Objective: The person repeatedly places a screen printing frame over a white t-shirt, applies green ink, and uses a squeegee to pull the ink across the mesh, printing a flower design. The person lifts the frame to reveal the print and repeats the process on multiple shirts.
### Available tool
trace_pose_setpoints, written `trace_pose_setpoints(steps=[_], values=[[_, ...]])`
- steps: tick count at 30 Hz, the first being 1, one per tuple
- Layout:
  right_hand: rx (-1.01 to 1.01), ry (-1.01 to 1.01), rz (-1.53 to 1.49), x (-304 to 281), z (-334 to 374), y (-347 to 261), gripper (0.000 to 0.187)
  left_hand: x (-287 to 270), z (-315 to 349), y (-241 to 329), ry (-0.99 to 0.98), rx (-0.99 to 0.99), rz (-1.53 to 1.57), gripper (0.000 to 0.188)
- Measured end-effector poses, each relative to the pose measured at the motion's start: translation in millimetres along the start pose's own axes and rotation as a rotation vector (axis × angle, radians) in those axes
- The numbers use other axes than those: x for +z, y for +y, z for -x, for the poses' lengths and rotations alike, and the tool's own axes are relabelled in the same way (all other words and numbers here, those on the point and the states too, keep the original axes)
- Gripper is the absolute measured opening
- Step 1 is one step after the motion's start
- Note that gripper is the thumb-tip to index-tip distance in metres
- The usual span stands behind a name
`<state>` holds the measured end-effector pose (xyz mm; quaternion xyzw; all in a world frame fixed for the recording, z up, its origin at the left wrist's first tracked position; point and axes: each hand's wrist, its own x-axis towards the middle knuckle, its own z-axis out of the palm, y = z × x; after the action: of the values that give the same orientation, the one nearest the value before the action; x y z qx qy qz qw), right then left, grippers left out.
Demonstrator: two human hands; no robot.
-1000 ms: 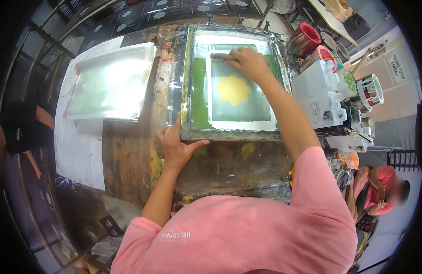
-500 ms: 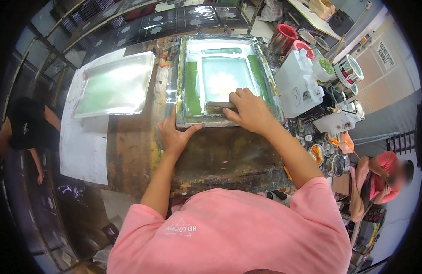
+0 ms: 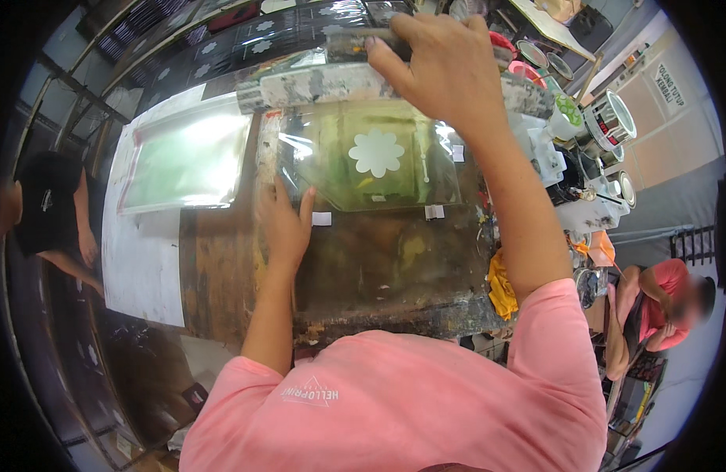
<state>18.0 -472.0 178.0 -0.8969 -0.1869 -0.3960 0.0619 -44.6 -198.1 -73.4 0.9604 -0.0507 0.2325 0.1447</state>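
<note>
My right hand (image 3: 449, 67) is raised at the far side, its fingers closed on a dark squeegee (image 3: 351, 46). Just below it the paint-stained edge of a printing screen frame (image 3: 323, 86) is lifted and tilted up; whether my fingers also grip that edge, I cannot tell. Under the raised frame lies a clear plastic sheet (image 3: 331, 169) bearing a white flower shape (image 3: 377, 153). My left hand (image 3: 288, 220) rests on the table by the sheet's left edge, thumb and fingers apart, holding nothing. Small white tabs (image 3: 434, 212) sit along the sheet's near edge.
A stack of clear plastic sheets (image 3: 186, 157) lies on white paper (image 3: 143, 259) at left. Paint cans (image 3: 606, 122) and containers crowd the right side, near an orange cloth (image 3: 502, 287). One person (image 3: 52, 208) stands at far left; another (image 3: 654, 307) sits at right.
The screen frame has swung up from the table, uncovering the flower-printed sheet. My right hand moved up and away with the squeegee. My left hand left the frame's near corner.
</note>
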Motion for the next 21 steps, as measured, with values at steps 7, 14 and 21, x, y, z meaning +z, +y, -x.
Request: trace_pose_setpoints(steps=[7,14,21], values=[[0.069,-0.06,-0.055,-8,-26,5,0.043,13,-6,20,-0.21,-0.369,0.483,0.073],[0.037,0.026,-0.057,-2,-28,9,0.045,-45,-64,62,-0.073,-0.214,0.668,0.084],[0.028,-0.046,0.02,5,-22,14,0.045,-90,-101,-28,0.046,-0.35,0.926,0.087]])
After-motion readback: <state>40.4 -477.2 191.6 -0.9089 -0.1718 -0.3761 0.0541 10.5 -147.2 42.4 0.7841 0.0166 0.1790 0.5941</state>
